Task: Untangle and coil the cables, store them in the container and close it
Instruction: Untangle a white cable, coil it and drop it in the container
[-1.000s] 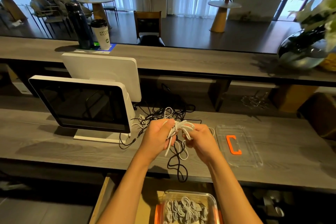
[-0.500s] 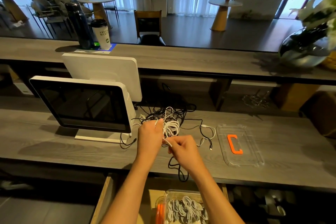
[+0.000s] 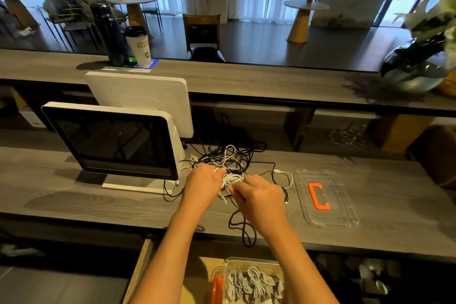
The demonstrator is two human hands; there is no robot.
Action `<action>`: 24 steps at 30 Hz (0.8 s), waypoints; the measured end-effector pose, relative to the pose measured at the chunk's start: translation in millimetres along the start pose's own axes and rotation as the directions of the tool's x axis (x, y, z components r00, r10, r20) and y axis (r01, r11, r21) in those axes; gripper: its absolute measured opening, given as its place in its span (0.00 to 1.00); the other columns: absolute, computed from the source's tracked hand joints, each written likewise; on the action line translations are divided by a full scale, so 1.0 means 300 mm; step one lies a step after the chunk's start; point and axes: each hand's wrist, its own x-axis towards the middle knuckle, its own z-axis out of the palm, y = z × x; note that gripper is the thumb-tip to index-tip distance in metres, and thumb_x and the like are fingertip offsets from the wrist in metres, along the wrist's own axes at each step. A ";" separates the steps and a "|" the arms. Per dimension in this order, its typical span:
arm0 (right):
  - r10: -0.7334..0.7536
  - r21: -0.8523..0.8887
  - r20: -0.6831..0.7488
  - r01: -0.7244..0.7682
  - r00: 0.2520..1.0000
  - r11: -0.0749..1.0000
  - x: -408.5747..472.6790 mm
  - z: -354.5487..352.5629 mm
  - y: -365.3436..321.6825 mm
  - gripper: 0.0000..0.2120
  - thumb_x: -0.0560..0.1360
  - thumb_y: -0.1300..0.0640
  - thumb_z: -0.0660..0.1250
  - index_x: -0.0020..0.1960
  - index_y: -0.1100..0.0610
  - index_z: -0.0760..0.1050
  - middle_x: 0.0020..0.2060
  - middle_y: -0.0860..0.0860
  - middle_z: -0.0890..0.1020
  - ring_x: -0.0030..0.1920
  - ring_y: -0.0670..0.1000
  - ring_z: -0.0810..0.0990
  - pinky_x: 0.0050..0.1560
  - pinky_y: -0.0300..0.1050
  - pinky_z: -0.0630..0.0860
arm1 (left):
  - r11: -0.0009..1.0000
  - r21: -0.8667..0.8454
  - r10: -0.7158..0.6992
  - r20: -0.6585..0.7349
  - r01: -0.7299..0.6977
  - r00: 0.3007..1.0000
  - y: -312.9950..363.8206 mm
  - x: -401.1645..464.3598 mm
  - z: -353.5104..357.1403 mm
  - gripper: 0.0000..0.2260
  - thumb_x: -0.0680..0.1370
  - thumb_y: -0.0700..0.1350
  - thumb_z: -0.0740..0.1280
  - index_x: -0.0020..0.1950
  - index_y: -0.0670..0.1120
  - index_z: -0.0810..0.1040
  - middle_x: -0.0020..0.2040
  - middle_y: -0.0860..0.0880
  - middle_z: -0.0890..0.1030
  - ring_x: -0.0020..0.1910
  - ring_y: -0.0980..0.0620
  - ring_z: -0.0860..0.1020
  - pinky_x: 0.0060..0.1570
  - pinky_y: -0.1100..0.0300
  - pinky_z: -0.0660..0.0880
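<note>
Grey wood-grain counter faces a café seating room.

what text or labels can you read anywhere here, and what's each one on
"ANYTIM" over "NICETI", cut off by the curve, on the white paper cup with the black lid on the upper counter.
The small green round logo beneath those words on the cup: too small to read.
The blue and green printed card under the cup and the dark bottle: too blurred to read.
Nothing else bears readable text.
</note>
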 end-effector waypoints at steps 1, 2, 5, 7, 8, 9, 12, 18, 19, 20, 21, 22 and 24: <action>-0.031 -0.003 -0.047 0.031 0.998 1.000 -0.004 0.003 0.003 0.13 0.77 0.52 0.65 0.36 0.54 0.79 0.30 0.46 0.75 0.31 0.47 0.72 0.26 0.39 0.64 | 1.000 0.014 -0.007 0.019 0.007 1.000 0.001 0.001 -0.005 0.22 0.83 0.48 0.62 0.29 0.45 0.69 0.28 0.49 0.72 0.29 0.51 0.72 0.31 0.57 0.63; -0.058 -0.009 -0.074 0.057 0.996 0.998 -0.004 0.003 0.004 0.13 0.77 0.52 0.64 0.37 0.54 0.79 0.31 0.47 0.75 0.32 0.47 0.72 0.27 0.39 0.63 | 0.999 0.028 -0.020 0.039 0.019 0.999 0.001 0.001 -0.008 0.21 0.83 0.49 0.62 0.30 0.45 0.69 0.27 0.49 0.72 0.27 0.54 0.72 0.28 0.60 0.62; -0.111 -0.022 -0.125 0.109 0.986 0.994 -0.018 0.017 0.014 0.12 0.78 0.53 0.65 0.39 0.55 0.79 0.33 0.48 0.76 0.35 0.49 0.71 0.31 0.38 0.62 | 0.997 0.056 -0.056 0.083 0.052 0.995 0.003 0.002 -0.015 0.20 0.83 0.49 0.62 0.31 0.45 0.69 0.27 0.50 0.75 0.21 0.60 0.74 0.24 0.65 0.62; -0.115 0.009 -0.163 0.118 0.980 0.993 -0.026 0.025 0.016 0.11 0.78 0.53 0.67 0.39 0.56 0.80 0.35 0.49 0.78 0.36 0.49 0.71 0.31 0.40 0.67 | 0.997 0.035 -0.077 0.096 0.074 0.992 0.005 0.001 -0.020 0.20 0.83 0.49 0.62 0.32 0.45 0.70 0.26 0.49 0.75 0.21 0.60 0.74 0.24 0.66 0.64; -0.114 0.020 -0.189 0.120 0.975 0.993 -0.027 0.026 0.017 0.11 0.78 0.53 0.68 0.40 0.57 0.80 0.36 0.49 0.79 0.38 0.50 0.73 0.32 0.41 0.70 | 0.995 -0.003 -0.097 0.110 0.098 0.989 0.005 0.001 -0.019 0.19 0.83 0.48 0.62 0.33 0.44 0.72 0.26 0.49 0.76 0.20 0.59 0.74 0.24 0.66 0.66; -0.119 0.034 -0.212 0.129 0.970 0.991 -0.027 0.029 0.020 0.10 0.78 0.53 0.68 0.41 0.57 0.81 0.39 0.50 0.81 0.41 0.50 0.76 0.36 0.42 0.73 | 0.990 -0.056 -0.124 0.136 0.132 0.983 0.005 -0.002 -0.018 0.18 0.84 0.48 0.61 0.35 0.43 0.74 0.27 0.48 0.76 0.19 0.58 0.74 0.23 0.65 0.68; -0.144 0.181 -0.185 0.177 0.972 0.967 -0.021 0.030 0.034 0.09 0.78 0.54 0.69 0.44 0.58 0.83 0.48 0.51 0.85 0.52 0.50 0.80 0.50 0.41 0.77 | 0.957 -0.197 -0.169 0.217 0.212 0.961 0.001 -0.004 -0.018 0.18 0.84 0.46 0.60 0.39 0.39 0.78 0.27 0.44 0.78 0.17 0.55 0.71 0.20 0.66 0.66; -0.077 0.289 0.069 0.054 0.995 0.956 -0.022 0.010 0.058 0.12 0.81 0.47 0.63 0.44 0.52 0.80 0.33 0.43 0.80 0.33 0.42 0.75 0.33 0.40 0.76 | 0.942 -0.273 -0.136 0.227 0.197 0.964 -0.009 -0.014 -0.008 0.17 0.83 0.46 0.61 0.38 0.40 0.79 0.27 0.44 0.79 0.19 0.54 0.71 0.22 0.63 0.68; -0.074 0.286 0.068 0.051 0.995 0.957 -0.017 0.002 0.058 0.12 0.80 0.46 0.62 0.45 0.51 0.79 0.32 0.43 0.79 0.31 0.41 0.75 0.31 0.39 0.75 | 0.939 -0.286 -0.130 0.220 0.191 0.967 -0.009 -0.017 -0.006 0.17 0.83 0.46 0.61 0.38 0.40 0.79 0.27 0.44 0.79 0.19 0.54 0.71 0.23 0.62 0.69; -0.066 0.282 0.071 0.044 0.995 0.958 -0.013 -0.004 0.058 0.12 0.80 0.45 0.61 0.46 0.50 0.77 0.31 0.43 0.79 0.29 0.42 0.75 0.30 0.38 0.74 | 0.938 -0.294 -0.125 0.210 0.184 0.970 -0.007 -0.019 -0.005 0.17 0.83 0.46 0.61 0.38 0.40 0.79 0.28 0.44 0.79 0.19 0.54 0.71 0.23 0.62 0.69; -0.049 0.273 0.079 0.026 0.996 0.962 -0.010 -0.008 0.058 0.13 0.81 0.44 0.59 0.47 0.50 0.75 0.30 0.43 0.79 0.28 0.42 0.75 0.28 0.40 0.74 | 0.938 -0.296 -0.122 0.198 0.178 0.973 -0.004 -0.019 -0.003 0.17 0.83 0.46 0.61 0.39 0.39 0.80 0.28 0.44 0.79 0.19 0.54 0.71 0.23 0.62 0.69; -0.027 0.265 0.096 0.001 0.995 0.964 -0.010 -0.008 0.058 0.14 0.81 0.42 0.56 0.48 0.50 0.74 0.29 0.44 0.79 0.27 0.43 0.76 0.28 0.42 0.75 | 0.941 -0.293 -0.120 0.186 0.172 0.975 -0.001 -0.019 -0.002 0.17 0.83 0.47 0.61 0.41 0.38 0.80 0.28 0.44 0.80 0.19 0.55 0.71 0.23 0.62 0.69; 0.047 0.296 0.154 -0.091 0.987 0.951 -0.008 -0.014 0.053 0.19 0.82 0.38 0.52 0.50 0.51 0.72 0.31 0.45 0.82 0.28 0.44 0.79 0.30 0.44 0.77 | 0.952 -0.270 -0.100 0.173 0.145 0.980 0.004 -0.018 -0.002 0.17 0.83 0.47 0.61 0.41 0.39 0.81 0.29 0.44 0.80 0.19 0.55 0.71 0.24 0.62 0.70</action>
